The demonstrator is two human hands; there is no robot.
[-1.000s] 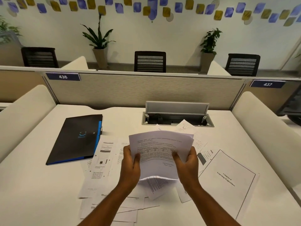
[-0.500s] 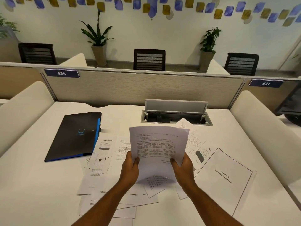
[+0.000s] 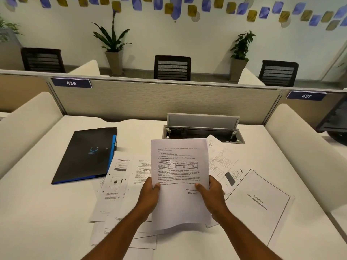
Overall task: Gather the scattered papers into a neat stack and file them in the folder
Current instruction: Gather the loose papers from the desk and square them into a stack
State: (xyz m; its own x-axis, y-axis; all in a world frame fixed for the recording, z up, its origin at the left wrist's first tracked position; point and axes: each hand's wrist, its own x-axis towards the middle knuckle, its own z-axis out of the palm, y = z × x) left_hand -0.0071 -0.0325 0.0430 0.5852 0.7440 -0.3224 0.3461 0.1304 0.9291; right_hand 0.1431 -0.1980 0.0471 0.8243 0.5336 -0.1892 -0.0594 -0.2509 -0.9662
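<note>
Office partitions numbered 436 and 437 close off the far edge of the white table (image 3: 47, 212), with chairs and potted plants lined up beyond them.

Compared with a second ago, the held sheets (image 3: 180, 184) have been straightened: they were bowed and fanned then, with a lower page sagging out beneath, and are now seen as one flat, squared bundle raised upright above the table. From this it is judged that the first pages have been gathered and aligned, while most of the gathering is not yet done.

The left hand (image 3: 149, 194) is closed on the bundle's left edge, thumb pressed on the printed face and fingers hidden behind. The right hand (image 3: 212, 194) grips the right edge in the same way, thumb on the front near the lower text. How many pages are held cannot be told.

Around and under the hands, loose papers (image 3: 116, 184) are spread overlapping on the table, some to the left, some toward the near edge. A bordered cover page (image 3: 259, 205) lies at an angle to the right, and more pages (image 3: 219, 156) are fanned behind the bundle.

Farther left, the black folder (image 3: 88, 152) with its blue edge lies shut on the table, apart from the hands, its near corner overlapping one loose page. A cable box (image 3: 202, 128) with its lid raised is set into the table behind.
</note>
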